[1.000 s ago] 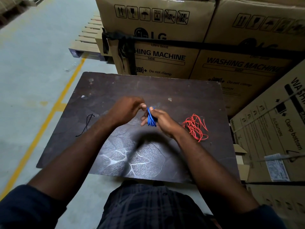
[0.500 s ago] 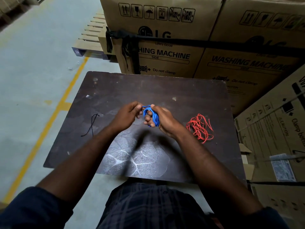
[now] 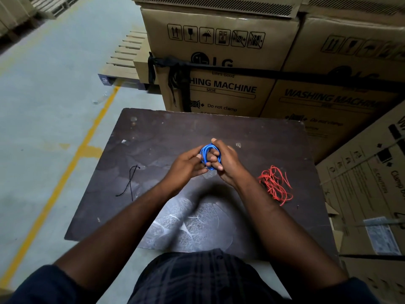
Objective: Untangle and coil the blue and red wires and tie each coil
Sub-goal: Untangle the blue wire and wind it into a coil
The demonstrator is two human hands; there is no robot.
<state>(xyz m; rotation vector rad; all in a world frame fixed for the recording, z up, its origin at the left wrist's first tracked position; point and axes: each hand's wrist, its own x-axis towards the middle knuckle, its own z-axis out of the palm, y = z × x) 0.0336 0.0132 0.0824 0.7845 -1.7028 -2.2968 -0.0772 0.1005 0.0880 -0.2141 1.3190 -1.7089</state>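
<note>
A small coil of blue wire (image 3: pixel 205 152) is wound around the fingers of my right hand (image 3: pixel 223 163), which grips it above the middle of the dark board (image 3: pixel 157 137). My left hand (image 3: pixel 186 166) pinches the coil's left side with its fingertips. The red wire (image 3: pixel 275 185) lies in a loose tangle on the board to the right of my right wrist, untouched. A thin black tie string (image 3: pixel 130 182) lies on the board's left part.
Stacked washing machine cartons (image 3: pixel 219 62) stand right behind the board, and more cartons (image 3: pixel 368 183) lean at its right. To the left is bare concrete floor with a yellow line (image 3: pixel 72 159), and a wooden pallet (image 3: pixel 125 60) lies further back.
The blue wire has gone from a narrow bundle to a rounder loop around my right fingers. My left hand has closed in on the coil. The red wire and string have not moved.
</note>
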